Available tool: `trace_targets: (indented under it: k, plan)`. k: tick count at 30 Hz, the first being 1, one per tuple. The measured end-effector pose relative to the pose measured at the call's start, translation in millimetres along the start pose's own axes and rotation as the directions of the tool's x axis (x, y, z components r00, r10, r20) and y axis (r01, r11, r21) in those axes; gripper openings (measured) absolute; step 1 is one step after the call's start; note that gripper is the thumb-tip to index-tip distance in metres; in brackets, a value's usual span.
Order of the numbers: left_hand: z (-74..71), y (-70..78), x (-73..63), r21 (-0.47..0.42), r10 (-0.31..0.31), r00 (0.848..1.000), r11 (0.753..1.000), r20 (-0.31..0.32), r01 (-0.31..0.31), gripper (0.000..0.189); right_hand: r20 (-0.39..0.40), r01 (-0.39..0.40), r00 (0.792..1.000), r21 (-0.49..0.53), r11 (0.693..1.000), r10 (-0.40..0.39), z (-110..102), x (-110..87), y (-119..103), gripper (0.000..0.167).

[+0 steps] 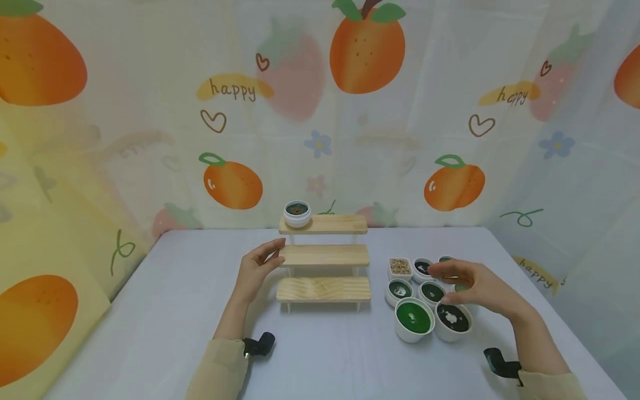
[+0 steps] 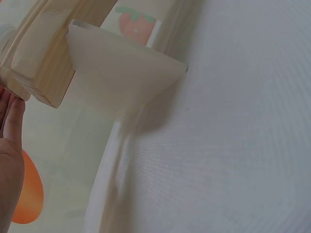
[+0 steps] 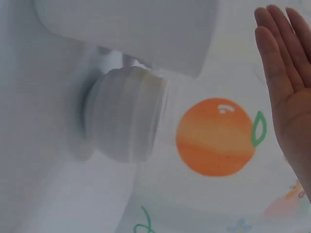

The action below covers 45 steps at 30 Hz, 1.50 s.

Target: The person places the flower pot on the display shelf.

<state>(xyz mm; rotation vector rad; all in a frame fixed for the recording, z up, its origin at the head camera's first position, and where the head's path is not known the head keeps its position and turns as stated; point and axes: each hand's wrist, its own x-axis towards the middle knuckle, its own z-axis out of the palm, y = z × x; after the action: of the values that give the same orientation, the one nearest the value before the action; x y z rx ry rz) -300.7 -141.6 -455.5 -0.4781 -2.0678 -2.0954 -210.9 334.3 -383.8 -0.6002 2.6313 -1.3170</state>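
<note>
Before a fruit-print curtain [image 1: 370, 172], on a white table [image 1: 150, 339], the left hand [image 1: 256, 268], fingers and thumb apart, seems to touch the stand [image 1: 324, 255] at nine o'clock; one pot [image 1: 297, 218] tops it at eleven. The work looks barely begun: a pebble dish [image 1: 400, 268] and the other pots [image 1: 413, 325] sit at four o'clock. Over them the right hand [image 1: 477, 282] spreads empty fingers, partly hiding some; whether it touches any, I cannot tell.

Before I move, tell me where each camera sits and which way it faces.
Head: on the head, facing forward and down over the wooden stand and cups; left hand, right hand and sleeves show.
Left wrist: on it, facing the stand's edge and white tabletop; left hand shows partly.
Right wrist: on it, facing cup sides and backdrop; right hand shows.
Head and left wrist share the stand.
</note>
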Motion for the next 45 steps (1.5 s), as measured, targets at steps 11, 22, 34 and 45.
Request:
trace_targets:
  k: [11,22,34,45]
  plan:
    - [-0.2,-2.3,1.3,0.008,-0.015,1.000,1.000,-0.007,0.015,0.045,0.079,-0.018,0.997,0.063,0.998,0.013,2,-10.0,27,0.056]
    - [-1.2,0.3,-1.7,0.002,-0.001,1.000,1.000,-0.021,0.001,0.045,0.129,-0.085,0.989,0.047,0.995,0.078,2,-18.0,34,0.058]
    - [1.3,1.0,0.2,0.005,0.000,1.000,1.000,-0.013,0.000,0.044,0.144,-0.047,0.989,0.045,0.998,0.040,6,-25.7,44,0.059]
    - [1.3,2.5,-0.6,0.004,-0.017,1.000,1.000,-0.018,0.017,0.044,0.169,-0.019,0.985,0.024,1.000,0.014,5,-28.1,44,0.064]
